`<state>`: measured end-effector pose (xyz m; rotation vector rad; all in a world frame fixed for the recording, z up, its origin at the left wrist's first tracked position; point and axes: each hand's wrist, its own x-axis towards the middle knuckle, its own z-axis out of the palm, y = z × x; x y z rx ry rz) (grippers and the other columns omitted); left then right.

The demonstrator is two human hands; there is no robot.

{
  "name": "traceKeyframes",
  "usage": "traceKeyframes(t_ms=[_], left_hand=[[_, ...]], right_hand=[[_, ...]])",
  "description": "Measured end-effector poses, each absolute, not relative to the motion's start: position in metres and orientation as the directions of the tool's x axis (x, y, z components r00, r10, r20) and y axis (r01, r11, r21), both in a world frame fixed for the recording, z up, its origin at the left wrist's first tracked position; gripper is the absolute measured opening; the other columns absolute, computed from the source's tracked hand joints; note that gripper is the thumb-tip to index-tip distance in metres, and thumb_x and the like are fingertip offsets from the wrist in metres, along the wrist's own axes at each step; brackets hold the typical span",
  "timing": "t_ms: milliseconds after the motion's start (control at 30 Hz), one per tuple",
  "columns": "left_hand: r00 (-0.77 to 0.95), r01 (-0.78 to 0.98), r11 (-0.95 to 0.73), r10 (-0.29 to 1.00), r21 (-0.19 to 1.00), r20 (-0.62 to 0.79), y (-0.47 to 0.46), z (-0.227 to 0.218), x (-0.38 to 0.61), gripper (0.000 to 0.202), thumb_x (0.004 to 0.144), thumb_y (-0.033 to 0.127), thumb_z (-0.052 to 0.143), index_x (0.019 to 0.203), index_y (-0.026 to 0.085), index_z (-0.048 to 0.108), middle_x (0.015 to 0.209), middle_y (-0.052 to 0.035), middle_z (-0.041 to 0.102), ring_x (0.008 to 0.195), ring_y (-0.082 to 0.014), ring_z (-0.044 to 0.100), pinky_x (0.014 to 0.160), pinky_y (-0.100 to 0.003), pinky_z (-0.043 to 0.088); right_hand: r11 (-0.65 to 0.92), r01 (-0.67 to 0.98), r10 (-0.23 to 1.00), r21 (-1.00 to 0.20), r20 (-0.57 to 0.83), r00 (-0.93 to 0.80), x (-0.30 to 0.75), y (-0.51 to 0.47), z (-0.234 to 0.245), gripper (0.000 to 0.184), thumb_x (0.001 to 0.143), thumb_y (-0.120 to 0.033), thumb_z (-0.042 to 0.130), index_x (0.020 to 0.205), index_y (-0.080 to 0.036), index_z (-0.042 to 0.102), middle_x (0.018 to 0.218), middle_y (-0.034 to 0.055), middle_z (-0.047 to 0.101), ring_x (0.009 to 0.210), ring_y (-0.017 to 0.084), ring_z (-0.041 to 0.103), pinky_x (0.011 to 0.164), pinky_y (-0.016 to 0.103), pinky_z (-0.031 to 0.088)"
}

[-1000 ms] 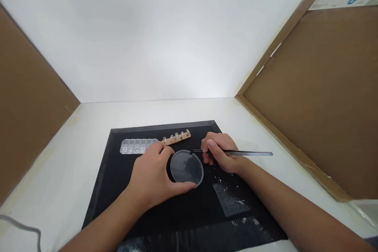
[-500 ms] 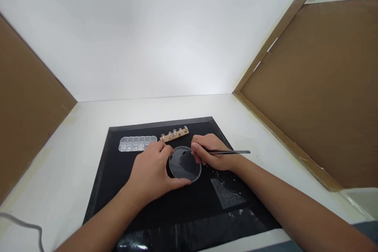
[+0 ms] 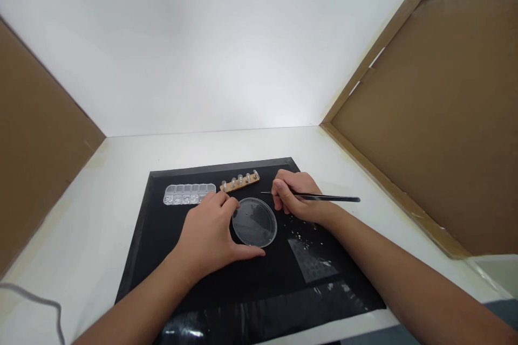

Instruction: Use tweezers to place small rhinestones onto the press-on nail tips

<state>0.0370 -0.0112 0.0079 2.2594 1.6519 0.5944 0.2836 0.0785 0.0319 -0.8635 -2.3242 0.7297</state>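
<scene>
A round clear shallow dish point(image 3: 254, 223) lies on the black mat point(image 3: 218, 280). My left hand point(image 3: 212, 226) curves round its left side, with thumb and fingers at the rim. To the right of the dish, my right hand point(image 3: 297, 194) grips slim dark tweezers point(image 3: 335, 198). Their thin tip points left, just past the dish's upper right edge. Behind the dish stands a wooden strip point(image 3: 239, 183) with several clear nail tips on it. At the left hand's fingertips is a clear compartment box point(image 3: 188, 194) with shiny bits in its front row.
Tiny gold and pale bits point(image 3: 299, 237) are scattered by a translucent textured sheet point(image 3: 311, 261) at the right of the mat. Cardboard walls point(image 3: 437, 118) flank the white table point(image 3: 133, 153), and a grey cable point(image 3: 36, 296) lies at the left.
My right hand has moved right and slightly back, taking the tweezers' tip from over the dish to outside its rim. My left hand stays at the dish.
</scene>
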Motion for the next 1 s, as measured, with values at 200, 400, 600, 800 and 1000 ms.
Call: traceKeyframes(t_ms=[200, 400, 600, 800, 1000], left_hand=[[0.277, 0.839, -0.316, 0.949, 0.443, 0.152, -0.0105, 0.0058, 0.0365, 0.071, 0.066, 0.075, 0.088, 0.110, 0.024, 0.068, 0.115, -0.0072, 0.071, 0.107, -0.0314, 0.067, 0.082, -0.044, 0.059], [0.285, 0.839, -0.319, 0.948, 0.441, 0.144, -0.0094, 0.0048, 0.0369, 0.068, 0.067, 0.073, 0.089, 0.109, 0.024, 0.068, 0.113, -0.0066, 0.071, 0.107, -0.0314, 0.066, 0.082, -0.044, 0.058], [0.292, 0.838, -0.331, 0.944, 0.434, 0.156, -0.0096, 0.0050, 0.0364, 0.065, 0.068, 0.072, 0.089, 0.107, 0.024, 0.068, 0.112, -0.0063, 0.072, 0.107, -0.0309, 0.066, 0.082, -0.042, 0.057], [0.299, 0.833, -0.334, 0.942, 0.440, 0.150, -0.0096, 0.0071, 0.0363, 0.064, 0.068, 0.071, 0.089, 0.105, 0.024, 0.068, 0.112, -0.0066, 0.073, 0.109, -0.0320, 0.065, 0.081, -0.042, 0.057], [0.301, 0.838, -0.336, 0.942, 0.430, 0.149, -0.0094, 0.0076, 0.0362, 0.062, 0.070, 0.072, 0.088, 0.104, 0.024, 0.068, 0.111, -0.0068, 0.073, 0.108, -0.0320, 0.064, 0.078, -0.042, 0.056]], right_hand=[[0.645, 0.417, 0.700, -0.640, 0.278, -0.658, 0.2827, 0.0784, 0.0331, 0.041, 0.114, -0.039, 0.039, 0.080, -0.022, 0.055, 0.059, -0.0038, 0.067, 0.038, 0.010, 0.058, 0.042, 0.023, 0.043], [0.679, 0.420, 0.671, -0.602, 0.276, -0.688, 0.2805, 0.0780, 0.0317, 0.038, 0.113, -0.036, 0.039, 0.081, -0.022, 0.055, 0.058, -0.0023, 0.067, 0.046, 0.013, 0.061, 0.049, 0.025, 0.043], [0.715, 0.433, 0.642, -0.549, 0.269, -0.718, 0.2798, 0.0797, 0.0316, 0.038, 0.113, -0.035, 0.040, 0.080, -0.022, 0.055, 0.060, -0.0013, 0.067, 0.051, 0.014, 0.062, 0.054, 0.027, 0.044], [0.771, 0.402, 0.574, -0.494, 0.267, -0.774, 0.2795, 0.0825, 0.0300, 0.035, 0.113, -0.032, 0.041, 0.082, -0.022, 0.054, 0.061, -0.0016, 0.065, 0.054, 0.015, 0.061, 0.057, 0.028, 0.041], [0.850, 0.378, 0.492, -0.366, 0.299, -0.818, 0.2800, 0.0849, 0.0257, 0.033, 0.113, -0.030, 0.043, 0.080, -0.024, 0.044, 0.059, -0.0042, 0.051, 0.051, 0.014, 0.048, 0.054, 0.030, 0.029]])
